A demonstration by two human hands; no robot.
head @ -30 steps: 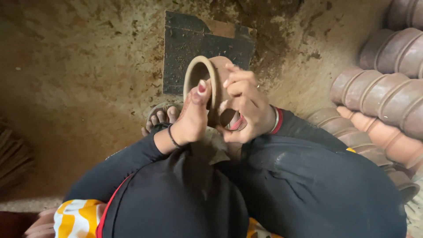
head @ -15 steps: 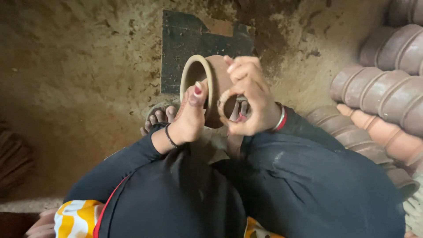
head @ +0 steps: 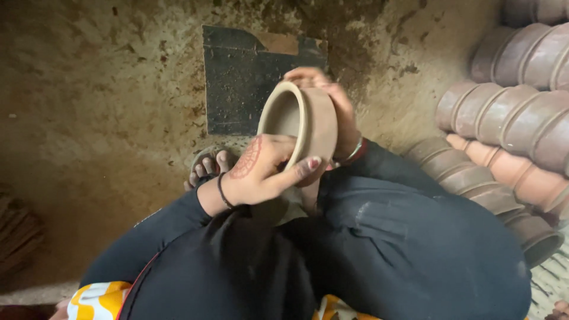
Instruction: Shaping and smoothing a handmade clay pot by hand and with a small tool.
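A small unfired clay pot (head: 305, 121) is tipped on its side in front of me, its open mouth facing left. My left hand (head: 261, 169) grips its lower rim, thumb stretched along the underside. My right hand (head: 332, 104) wraps over the top and far side of the pot, with a bangle at the wrist. Both arms are in black sleeves, and my knees in black cloth fill the lower view.
Rows of clay pots (head: 510, 118) lie stacked on their sides at the right. A dark flat slab (head: 249, 83) rests on the dirt floor (head: 101, 101) beyond the pot. My toes in a sandal (head: 210, 166) show beneath the left hand.
The pot has been turned in my hands. My left hand shifted from the rim's side to beneath it, and my right hand moved from the base to the top.
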